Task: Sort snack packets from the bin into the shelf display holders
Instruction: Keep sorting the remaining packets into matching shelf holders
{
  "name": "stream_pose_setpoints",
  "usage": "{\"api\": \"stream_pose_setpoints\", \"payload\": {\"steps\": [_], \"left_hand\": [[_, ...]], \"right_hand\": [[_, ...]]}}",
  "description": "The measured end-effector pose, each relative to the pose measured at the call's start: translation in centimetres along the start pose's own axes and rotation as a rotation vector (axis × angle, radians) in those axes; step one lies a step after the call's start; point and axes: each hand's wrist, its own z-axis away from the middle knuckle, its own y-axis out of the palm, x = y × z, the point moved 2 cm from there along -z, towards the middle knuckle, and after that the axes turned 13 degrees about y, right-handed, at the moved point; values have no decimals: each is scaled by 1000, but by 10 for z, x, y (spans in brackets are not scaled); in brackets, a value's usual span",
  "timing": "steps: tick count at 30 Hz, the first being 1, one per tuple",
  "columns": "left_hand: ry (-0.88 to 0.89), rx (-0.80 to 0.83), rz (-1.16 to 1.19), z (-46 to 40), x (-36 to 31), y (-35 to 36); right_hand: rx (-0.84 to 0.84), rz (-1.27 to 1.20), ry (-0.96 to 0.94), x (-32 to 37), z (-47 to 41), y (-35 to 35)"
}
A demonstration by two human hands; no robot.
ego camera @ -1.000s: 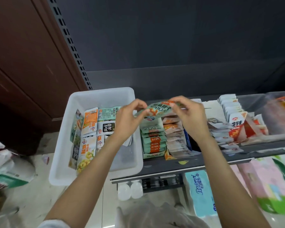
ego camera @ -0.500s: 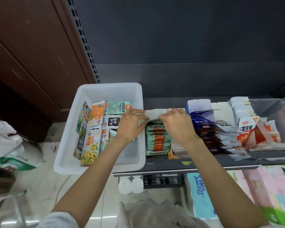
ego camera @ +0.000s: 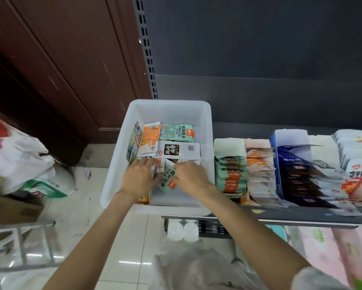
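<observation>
A white plastic bin (ego camera: 169, 106) sits at the left end of the dark shelf (ego camera: 301, 215) and holds several snack packets: orange (ego camera: 150, 136), mint-green (ego camera: 177, 132) and white with black print (ego camera: 177, 151). Both my hands are inside the bin at its near side. My left hand (ego camera: 138, 179) lies with straight fingers on the packets. My right hand (ego camera: 191, 178) pinches a mint-green packet (ego camera: 167, 182) that lies between the two hands. Right of the bin stand the display holders: a mint-green one (ego camera: 229, 145), an orange-and-white one (ego camera: 257, 145) and a blue one (ego camera: 288, 137), each with a row of packets.
More white and red packets (ego camera: 355, 174) fill the shelf's right end. Plastic bags (ego camera: 19, 162) and a cardboard box (ego camera: 12, 210) lie on the floor at the left. Tissue packs (ego camera: 322, 248) sit on the lower shelf. A brown wooden panel (ego camera: 61, 59) stands behind.
Both hands left the mint-green holder, where they set a packet down, and moved left into the bin. The right hand now pinches another mint-green packet.
</observation>
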Motion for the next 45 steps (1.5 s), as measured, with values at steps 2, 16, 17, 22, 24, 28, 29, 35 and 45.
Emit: {"api": "stream_pose_setpoints", "payload": {"steps": [2, 16, 17, 22, 24, 28, 29, 35, 45], "left_hand": [[1, 89, -19, -2, 7, 5], [45, 255, -30, -7, 19, 13], [38, 252, -18, -7, 19, 11], [-53, 109, 340, -7, 10, -8], [-69, -71, 660, -8, -4, -28], [113, -39, 1069, -10, -52, -77], [176, 10, 1080, -11, -63, -86], [325, -122, 924, -37, -97, -99], [340, -334, 537, -113, -127, -56]], "right_hand": [[72, 107, 95, 10, -18, 17], [47, -117, 305, 10, -36, 27], [-2, -165, 298, 9, -30, 16], [-269, -438, 204, -16, 4, -51], [-215, -695, 122, -32, 21, -74], [-31, -1036, 35, -53, 57, -106], [-34, -1070, 25, -57, 63, -111], [-164, -1154, 51, -98, 85, -116], [-648, -738, 94, -143, 45, -134]]}}
